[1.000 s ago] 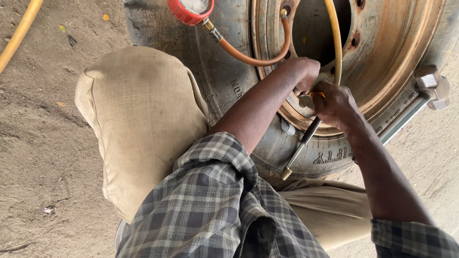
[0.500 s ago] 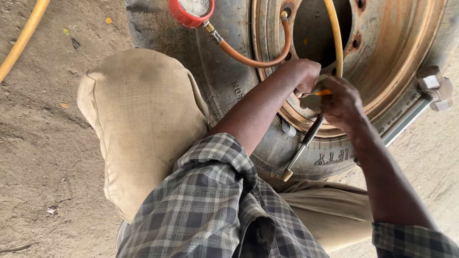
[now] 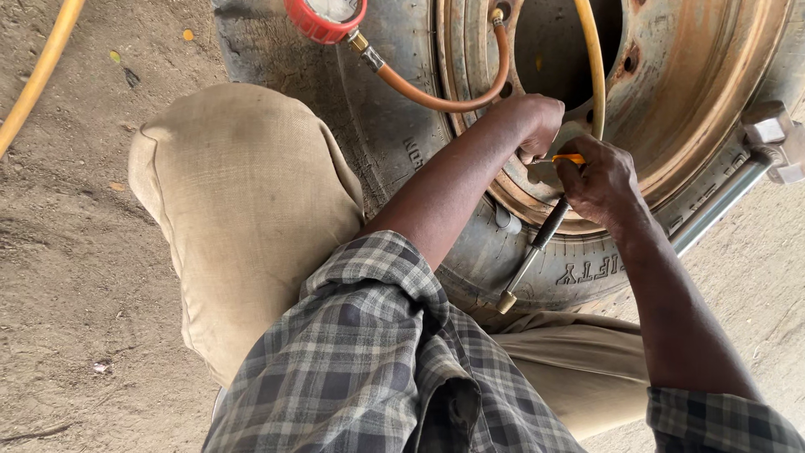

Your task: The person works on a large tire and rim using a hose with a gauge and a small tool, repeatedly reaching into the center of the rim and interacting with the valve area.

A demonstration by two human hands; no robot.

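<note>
The right hand (image 3: 605, 180) pinches the orange end of a tool (image 3: 537, 243) at the wheel rim (image 3: 671, 159). The left hand (image 3: 537, 122), fingers curled, touches the rim just beside it.

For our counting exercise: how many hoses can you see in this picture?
3. An orange hose curves from the red gauge across the rusty rim; one yellow hose runs down inside the rim; another yellow hose lies on the ground, far left. Others may be hidden.

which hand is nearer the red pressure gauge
Left. The left hand rests on the rusty rim, right of and below the red gauge. The right hand is farther right, holding the inflator tool.
</note>
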